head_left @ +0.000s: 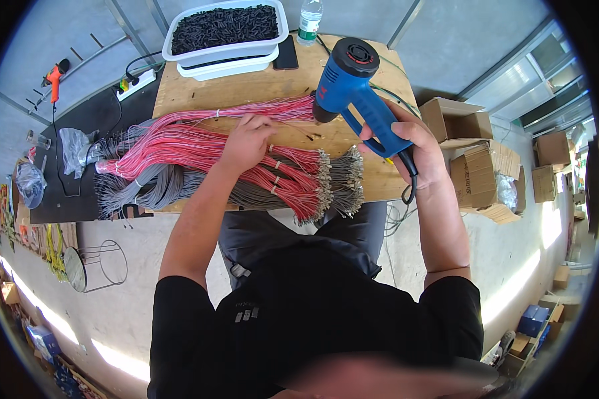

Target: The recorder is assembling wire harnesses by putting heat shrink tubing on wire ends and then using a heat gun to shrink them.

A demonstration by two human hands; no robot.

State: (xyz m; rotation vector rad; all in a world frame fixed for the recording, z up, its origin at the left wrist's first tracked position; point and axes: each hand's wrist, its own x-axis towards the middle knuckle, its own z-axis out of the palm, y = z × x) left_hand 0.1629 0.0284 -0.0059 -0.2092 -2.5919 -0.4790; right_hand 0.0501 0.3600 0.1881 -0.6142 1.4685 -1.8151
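My right hand (419,143) is wrapped round the loop handle of a blue heat gun (361,90). Its dark nozzle (324,113) points down, close over the right ends of a long bundle of pink wires (266,108). My left hand (249,141) is closed, with thin strands (298,130) running from its fingertips toward the nozzle; the exact grip is partly hidden. Under my left forearm lie thick bundles of red-and-pink wires (186,147) and grey wires (173,183), tied with white bands. Metal connectors (323,186) cap their right ends.
At the back of the wooden table (199,90) stands a white tub (229,50) of short black tubes. Beside it are a dark flat object (286,54) and a plastic bottle (309,23). A power strip (136,85) sits at left. Cardboard boxes (472,179) stand at right.
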